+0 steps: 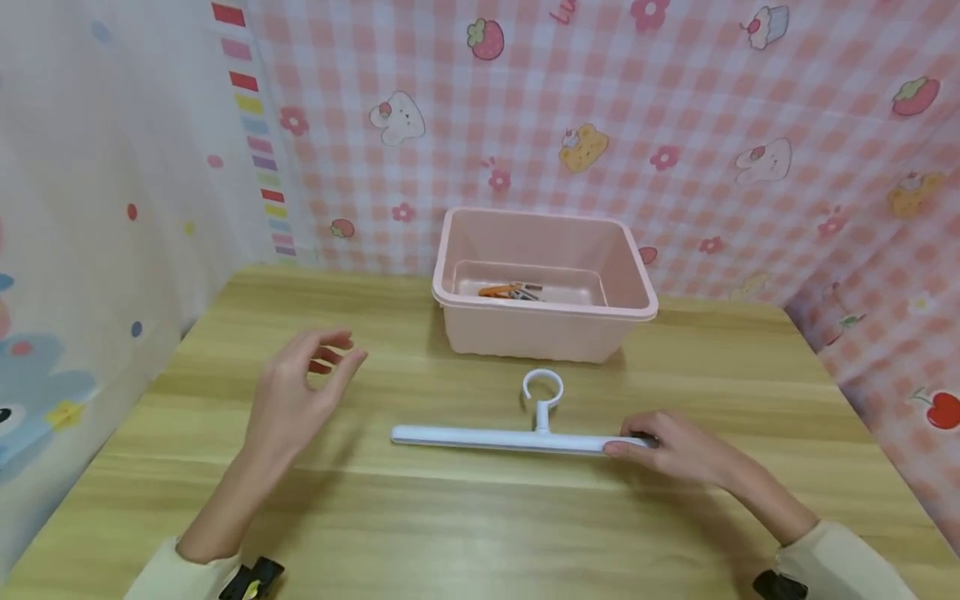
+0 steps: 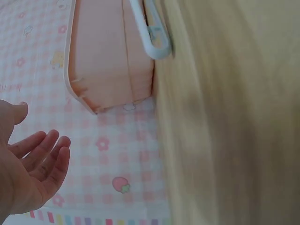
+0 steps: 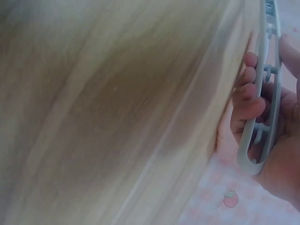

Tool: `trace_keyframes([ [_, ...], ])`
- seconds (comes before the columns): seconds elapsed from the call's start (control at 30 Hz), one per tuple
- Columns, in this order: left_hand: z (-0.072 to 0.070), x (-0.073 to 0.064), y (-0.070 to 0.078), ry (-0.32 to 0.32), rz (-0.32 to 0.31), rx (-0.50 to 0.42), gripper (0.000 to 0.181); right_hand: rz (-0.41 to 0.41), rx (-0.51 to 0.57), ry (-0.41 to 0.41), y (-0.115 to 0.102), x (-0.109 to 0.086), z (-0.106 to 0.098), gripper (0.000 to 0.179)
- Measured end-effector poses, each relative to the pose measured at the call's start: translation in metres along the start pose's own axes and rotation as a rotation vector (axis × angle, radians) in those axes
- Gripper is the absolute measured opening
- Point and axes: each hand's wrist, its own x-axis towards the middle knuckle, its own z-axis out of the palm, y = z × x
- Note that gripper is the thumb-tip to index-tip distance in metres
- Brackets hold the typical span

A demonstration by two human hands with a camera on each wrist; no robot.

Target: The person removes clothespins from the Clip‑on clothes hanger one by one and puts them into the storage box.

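Observation:
A white hanger (image 1: 480,438) with a long straight bar and a round open hook (image 1: 543,388) is in the middle of the head view, hook pointing up. My right hand (image 1: 675,448) grips the bar's right end between thumb and fingers. In the right wrist view the hanger (image 3: 261,126) shows a narrow loop frame with small pegs inside, and the fingers (image 3: 251,108) curl round it. My left hand (image 1: 300,392) is over the table left of the hanger, fingers loosely bent, holding nothing. The left wrist view shows the same hand (image 2: 33,173) apart from the hanger's rounded end (image 2: 159,49).
Behind the hanger a pink plastic bin (image 1: 540,333) stands on the wooden table (image 1: 450,533). Several small orange and metallic items (image 1: 513,292) lie inside it, too small to identify. A pink checked cloth (image 1: 450,150) hangs along the back and right.

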Motion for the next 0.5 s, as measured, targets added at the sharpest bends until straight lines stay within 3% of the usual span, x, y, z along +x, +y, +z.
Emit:
trace_keyframes([
  [0.23,0.007,-0.01,0.001,-0.043,-0.036,-0.013,0.024,-0.052,0.02,-0.025,0.008,0.006,0.006,0.021],
  [0.37,0.011,-0.013,0.0,-0.072,-0.052,-0.01,0.025,-0.133,-0.049,0.018,0.01,0.005,0.012,0.024],
  [0.5,0.014,-0.016,-0.002,-0.101,-0.063,-0.011,0.026,-0.148,-0.102,0.033,0.008,0.003,0.016,0.023],
])
